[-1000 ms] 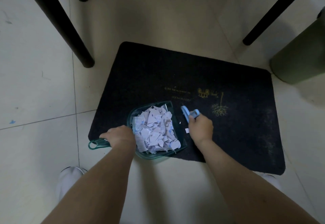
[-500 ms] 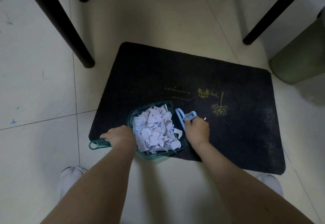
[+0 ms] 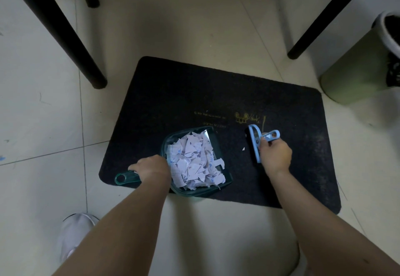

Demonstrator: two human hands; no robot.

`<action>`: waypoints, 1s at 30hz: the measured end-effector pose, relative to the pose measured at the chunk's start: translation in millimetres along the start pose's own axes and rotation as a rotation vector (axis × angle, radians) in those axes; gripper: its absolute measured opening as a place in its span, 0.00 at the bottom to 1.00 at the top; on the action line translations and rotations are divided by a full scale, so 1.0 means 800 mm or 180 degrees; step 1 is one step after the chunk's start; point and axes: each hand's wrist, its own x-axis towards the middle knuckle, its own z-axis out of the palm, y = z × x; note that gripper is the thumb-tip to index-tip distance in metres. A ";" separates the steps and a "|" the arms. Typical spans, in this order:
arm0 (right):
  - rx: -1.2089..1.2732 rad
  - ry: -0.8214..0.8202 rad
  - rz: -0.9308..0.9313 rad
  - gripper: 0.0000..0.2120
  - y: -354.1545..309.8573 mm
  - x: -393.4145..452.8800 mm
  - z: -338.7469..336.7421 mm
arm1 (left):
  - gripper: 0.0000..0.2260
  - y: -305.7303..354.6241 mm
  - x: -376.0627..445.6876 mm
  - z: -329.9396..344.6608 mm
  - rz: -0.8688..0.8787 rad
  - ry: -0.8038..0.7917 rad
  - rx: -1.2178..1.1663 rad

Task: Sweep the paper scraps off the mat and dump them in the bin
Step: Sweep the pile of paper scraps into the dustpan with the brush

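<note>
A black mat [image 3: 194, 93] lies on the tiled floor. On its near left part sits a dark green dustpan [image 3: 225, 178] heaped with white paper scraps [image 3: 194, 161]. My left hand [image 3: 151, 167] grips the dustpan's handle [image 3: 125, 178]. My right hand [image 3: 275, 156] grips a light blue hand brush [image 3: 255, 141], held to the right of the pan with its bristle edge toward the pan. One small white scrap [image 3: 243, 149] lies on the mat between pan and brush. A green bin [image 3: 357, 70] with a dark liner stands at the right edge.
Black furniture legs [image 3: 65, 33] stand behind the mat on the left, and more legs [image 3: 320, 18] on the right near the bin. My white shoe [image 3: 73, 232] is on the floor at lower left.
My right hand has drawn the brush away from the dustpan's mouth toward the right. A small scrap now shows on the mat between them. The dustpan and left hand stay put.
</note>
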 end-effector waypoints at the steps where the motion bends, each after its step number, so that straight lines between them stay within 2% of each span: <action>1: -0.0046 0.0010 0.0055 0.14 0.003 0.003 -0.001 | 0.15 0.005 -0.001 -0.001 0.0031 -0.0001 0.0005; 5: -0.0177 -0.0051 0.0157 0.13 0.015 0.013 0.003 | 0.15 0.032 -0.004 -0.005 0.0145 0.0001 0.0113; 9: -0.0293 -0.0420 0.0091 0.15 0.010 -0.001 0.022 | 0.15 0.046 -0.004 -0.008 0.0145 -0.0009 0.0181; 12: 0.0106 -0.0644 0.0074 0.16 0.013 -0.007 0.029 | 0.16 0.048 -0.005 -0.009 0.0113 -0.0003 0.0185; 15: 0.0486 -0.0363 0.0090 0.16 0.018 0.002 0.013 | 0.16 0.048 -0.006 -0.010 0.0113 -0.0004 0.0220; 20: -0.0113 -0.0028 0.0195 0.15 0.019 0.018 -0.004 | 0.16 0.049 -0.010 -0.012 0.0110 -0.0002 0.0230; 25: -0.0301 -0.0527 0.0116 0.14 0.011 -0.004 0.027 | 0.15 0.050 -0.013 -0.012 0.0092 -0.0013 0.0199; 28: 0.0208 -0.0804 0.0054 0.14 0.010 -0.010 0.030 | 0.15 0.050 -0.013 -0.011 0.0102 -0.0036 0.0204; 30: 0.0699 -0.0663 0.0173 0.11 0.012 -0.004 0.015 | 0.16 0.050 -0.012 -0.010 0.0094 -0.0039 0.0211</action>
